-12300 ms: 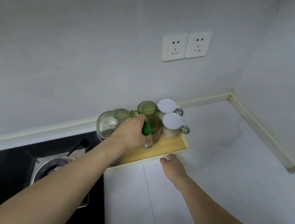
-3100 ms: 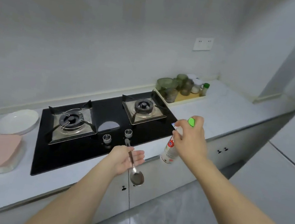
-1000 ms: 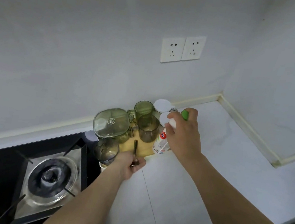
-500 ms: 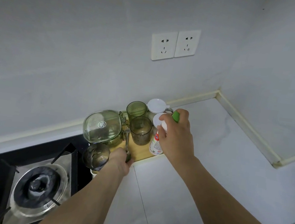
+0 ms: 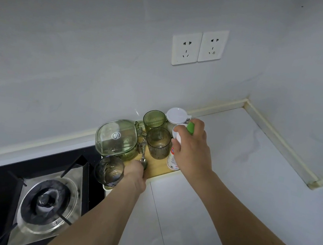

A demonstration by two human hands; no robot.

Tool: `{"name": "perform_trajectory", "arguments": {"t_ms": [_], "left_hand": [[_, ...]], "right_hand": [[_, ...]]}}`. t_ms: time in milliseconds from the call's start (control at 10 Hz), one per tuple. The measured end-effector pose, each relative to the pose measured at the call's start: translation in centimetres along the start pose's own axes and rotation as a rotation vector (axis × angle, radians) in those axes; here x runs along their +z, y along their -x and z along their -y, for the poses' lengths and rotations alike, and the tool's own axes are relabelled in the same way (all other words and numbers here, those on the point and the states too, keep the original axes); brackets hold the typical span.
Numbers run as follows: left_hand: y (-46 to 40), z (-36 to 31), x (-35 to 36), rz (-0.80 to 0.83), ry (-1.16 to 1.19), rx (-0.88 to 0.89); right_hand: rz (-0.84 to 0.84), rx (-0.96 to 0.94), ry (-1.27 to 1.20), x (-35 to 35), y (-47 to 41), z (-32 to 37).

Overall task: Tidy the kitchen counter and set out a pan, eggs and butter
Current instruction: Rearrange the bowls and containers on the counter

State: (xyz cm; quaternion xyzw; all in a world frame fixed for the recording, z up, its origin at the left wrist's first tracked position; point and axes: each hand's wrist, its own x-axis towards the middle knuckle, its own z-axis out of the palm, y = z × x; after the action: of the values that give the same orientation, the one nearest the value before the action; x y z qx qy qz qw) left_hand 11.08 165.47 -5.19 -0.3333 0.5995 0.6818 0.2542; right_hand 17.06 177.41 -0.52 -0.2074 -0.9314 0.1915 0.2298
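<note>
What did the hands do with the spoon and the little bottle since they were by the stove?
Both were carried to the wooden tray in the corner. The right hand grips the bottle at the tray's edge; the left hand holds the spoon over it. The cups and jars stayed put.

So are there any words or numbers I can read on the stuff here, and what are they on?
Round white sticker on the square glass lid: print too small to read.
Red and blue label on the bottle that the right hand grips: mostly hidden and blurred, unreadable.
Wall sockets: no writing to be seen.
So nothing can be quoted.
</note>
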Motion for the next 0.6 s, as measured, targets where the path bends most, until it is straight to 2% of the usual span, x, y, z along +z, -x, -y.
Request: {"name": "perform_trajectory", "arguments": {"t_ms": [100,300,600], "left_hand": [[-2.6,0.8,-0.4,0.029,-0.041,-0.021],[-2.9,0.7,-0.5,-0.069,-0.037,-0.067],[-3.0,0.9,-0.3,-0.064,-0.109,-0.078]], "right_hand": [[-0.026,-0.035,0.019,0.2,0.0,0.1],[-0.058,-0.098,-0.013,0.8,0.3,0.3],[-0.041,-0.025,-0.227,1.3,0.7,-0.5]]}}
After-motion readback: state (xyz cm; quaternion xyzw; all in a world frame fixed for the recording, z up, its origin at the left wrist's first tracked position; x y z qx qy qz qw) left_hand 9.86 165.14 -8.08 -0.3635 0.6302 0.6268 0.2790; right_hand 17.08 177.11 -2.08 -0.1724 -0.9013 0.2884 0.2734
